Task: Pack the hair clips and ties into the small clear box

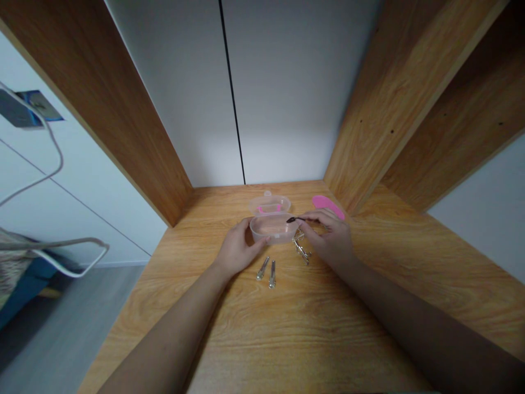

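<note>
A clear plastic case [275, 236] stands on the wooden table, its oval lid [268, 200] tipped back behind it and a pink handle on the lid. My left hand [238, 246] is closed round the left side of the case, thumb at its front. Between the thumb and fingers of my right hand [328, 232] is a small dark pointed piece [292, 219], held over the right end of the case; its kind is unclear. Two slim silver clip-like pieces [272, 274] lie in front of the case. Several more shiny metal pieces [301, 250] lie beside my right hand.
A flat pink oval piece [328, 206] lies behind my right hand, near a wooden upright [369, 142]. Another wooden upright [151, 164] stands at the left, with a white panel [270, 109] at the back. White cables [57, 148] hang at far left.
</note>
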### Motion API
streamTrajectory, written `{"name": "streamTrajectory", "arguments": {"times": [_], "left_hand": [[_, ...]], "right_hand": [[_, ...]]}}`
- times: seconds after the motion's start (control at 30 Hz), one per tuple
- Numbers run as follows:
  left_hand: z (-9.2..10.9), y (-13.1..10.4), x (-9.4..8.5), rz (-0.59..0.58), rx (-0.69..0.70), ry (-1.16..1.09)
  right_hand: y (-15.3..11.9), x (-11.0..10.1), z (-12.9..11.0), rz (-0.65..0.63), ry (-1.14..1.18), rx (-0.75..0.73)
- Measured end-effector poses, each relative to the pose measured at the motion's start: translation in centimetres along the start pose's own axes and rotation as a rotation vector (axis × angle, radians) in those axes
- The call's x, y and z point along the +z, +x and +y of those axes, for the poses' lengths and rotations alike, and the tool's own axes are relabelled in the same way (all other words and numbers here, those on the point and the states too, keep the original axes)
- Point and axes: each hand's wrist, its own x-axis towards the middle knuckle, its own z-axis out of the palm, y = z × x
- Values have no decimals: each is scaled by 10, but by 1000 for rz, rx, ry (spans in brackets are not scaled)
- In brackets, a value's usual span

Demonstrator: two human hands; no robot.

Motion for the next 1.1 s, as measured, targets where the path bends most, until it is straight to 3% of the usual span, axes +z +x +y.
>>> {"name": "streamTrajectory", "arguments": {"times": [0.17,0.67,1.1], "left_hand": [[0,0,1,13,3,3],[1,0,0,6,11,2],[0,0,1,12,13,4]], "right_hand": [[-2,2,3,-62,42,97],[0,1,2,-195,-12,-77],[1,-2,0,-270,-121,-123]]}}
